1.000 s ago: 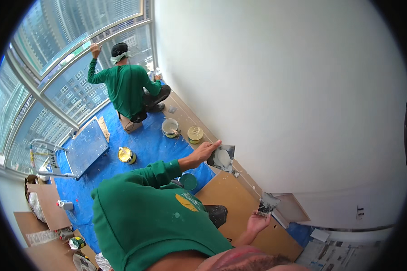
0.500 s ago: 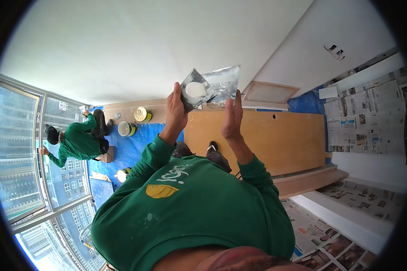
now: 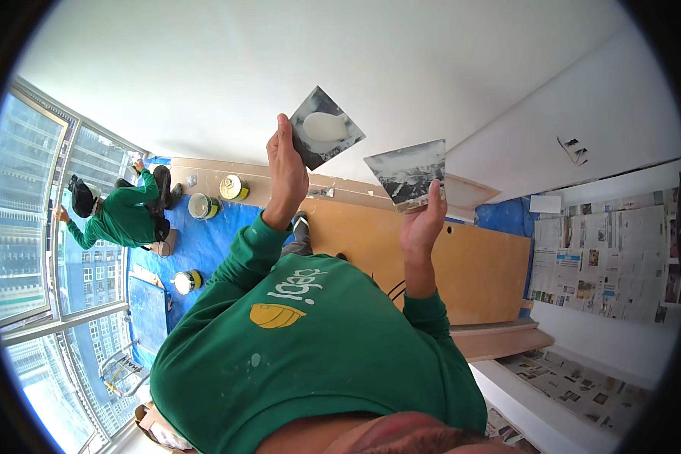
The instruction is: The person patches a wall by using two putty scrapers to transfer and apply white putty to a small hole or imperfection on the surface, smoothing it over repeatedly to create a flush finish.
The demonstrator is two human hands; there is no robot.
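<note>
My left hand [image 3: 286, 170] grips a square metal filler blade [image 3: 314, 147] with a smooth blob of white paste [image 3: 325, 126] on its face. To its right, a second metal blade [image 3: 397, 170], smeared grey and white, is held in my right hand [image 3: 425, 216], fingers closed on its lower part. The two blades are apart, raised in front of me with the white wall [image 3: 431, 68] beyond them. My forearms come up in green sleeves.
A co-worker [image 3: 125, 216] in green crouches by the window [image 3: 30, 212]. Several tins [image 3: 204, 206] stand on blue sheeting [image 3: 219, 234] and board. A wooden panel [image 3: 484, 265] lies by my feet. Newspapers [image 3: 598, 265] cover the right side, beside a pale step [image 3: 552, 390].
The view has swung round since a second ago. The blades, overlapping half a second ago, are now separated: the left one has moved up, the right one down and rightward.
</note>
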